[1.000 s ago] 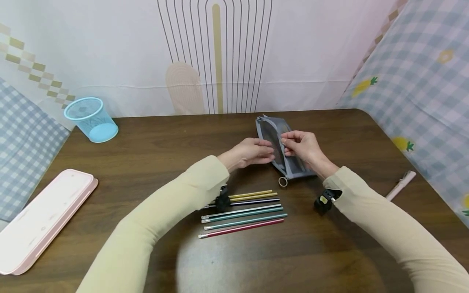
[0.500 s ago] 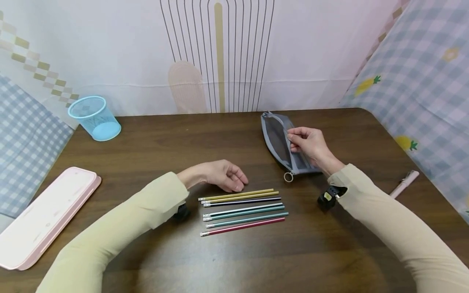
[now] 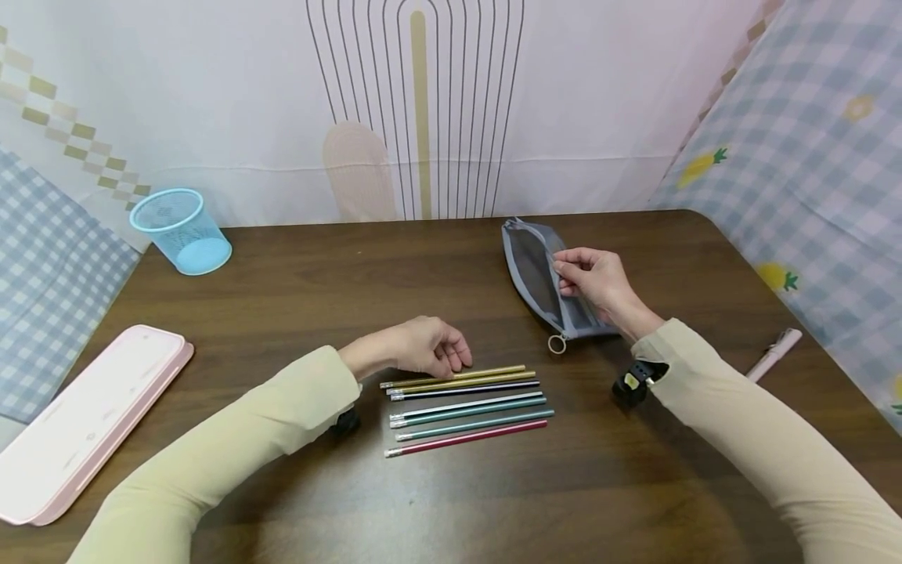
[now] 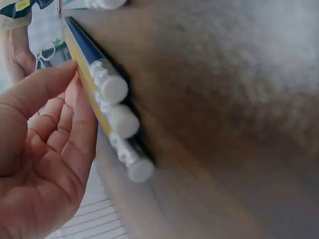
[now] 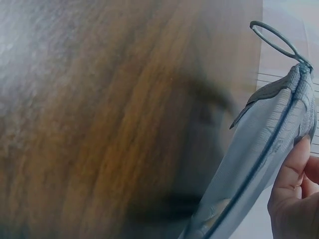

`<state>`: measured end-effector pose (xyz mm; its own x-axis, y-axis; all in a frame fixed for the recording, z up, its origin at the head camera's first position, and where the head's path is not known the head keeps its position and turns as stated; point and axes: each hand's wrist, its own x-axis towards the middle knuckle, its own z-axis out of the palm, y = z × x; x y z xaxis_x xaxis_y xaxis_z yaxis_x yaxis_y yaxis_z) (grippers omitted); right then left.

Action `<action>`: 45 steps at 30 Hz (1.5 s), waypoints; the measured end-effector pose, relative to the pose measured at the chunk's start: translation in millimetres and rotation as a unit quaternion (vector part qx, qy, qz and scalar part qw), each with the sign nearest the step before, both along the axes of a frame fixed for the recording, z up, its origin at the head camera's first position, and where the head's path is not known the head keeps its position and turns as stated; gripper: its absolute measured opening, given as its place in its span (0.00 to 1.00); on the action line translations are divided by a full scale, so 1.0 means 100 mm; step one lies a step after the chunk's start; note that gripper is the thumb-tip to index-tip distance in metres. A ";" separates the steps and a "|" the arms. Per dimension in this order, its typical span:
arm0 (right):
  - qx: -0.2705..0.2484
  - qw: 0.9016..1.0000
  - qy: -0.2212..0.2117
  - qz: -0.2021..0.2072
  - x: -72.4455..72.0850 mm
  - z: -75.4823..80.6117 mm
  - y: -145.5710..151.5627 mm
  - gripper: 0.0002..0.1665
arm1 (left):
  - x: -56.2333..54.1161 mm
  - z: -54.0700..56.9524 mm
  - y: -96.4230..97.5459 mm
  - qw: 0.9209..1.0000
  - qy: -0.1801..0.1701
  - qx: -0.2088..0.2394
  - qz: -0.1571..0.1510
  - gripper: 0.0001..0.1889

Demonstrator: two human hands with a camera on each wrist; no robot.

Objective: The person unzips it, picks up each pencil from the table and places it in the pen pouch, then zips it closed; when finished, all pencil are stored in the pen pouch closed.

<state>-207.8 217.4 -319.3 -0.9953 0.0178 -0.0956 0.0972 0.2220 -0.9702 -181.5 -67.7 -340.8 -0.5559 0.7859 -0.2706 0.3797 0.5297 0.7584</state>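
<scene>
In the head view my left hand (image 3: 426,346) is at the row of pencils, thumb and fingertips closing on the rearmost gold pencil (image 3: 496,371). The left wrist view shows the thumb against a gold pencil (image 4: 88,85), beside a dark blue pencil (image 4: 85,46) with a white eraser end. A second gold pencil (image 3: 486,381) lies just in front. My right hand (image 3: 599,283) pinches the edge of a grey mesh pencil pouch (image 3: 527,262), whose zipped mouth gapes. A ring (image 3: 557,345) hangs from its zip. Inside the pouch I cannot make out any contents.
Teal pencils (image 3: 486,421) and a red pencil (image 3: 465,439) lie nearer the front. A blue mesh cup (image 3: 186,235) stands back left, a pink-white case (image 3: 92,423) lies left, and a pale pen (image 3: 773,354) lies right, all on the brown table (image 3: 317,282).
My left hand has left the pouch's mouth, come left and forward to the pencils, then lowered onto the gold one. The right hand keeps its pinch; the pouch's mouth has spread wider.
</scene>
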 end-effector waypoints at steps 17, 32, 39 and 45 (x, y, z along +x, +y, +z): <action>-0.019 1.000 0.005 0.006 0.02 -0.05 -0.05 0.16 | -0.32 0.06 0.10 0.985 -0.069 0.059 0.148 0.12; -0.012 1.000 -0.007 0.017 0.04 -0.06 -0.17 0.18 | -0.61 0.00 0.81 0.830 -0.365 0.261 0.331 0.21; -0.016 0.999 -0.008 0.029 0.04 -0.07 -0.19 0.17 | -0.63 -0.03 1.03 0.822 -0.340 0.273 0.367 0.21; -0.012 0.999 -0.009 0.034 0.05 -0.07 -0.20 0.17 | -0.59 -0.06 1.13 0.815 -0.326 0.283 0.386 0.24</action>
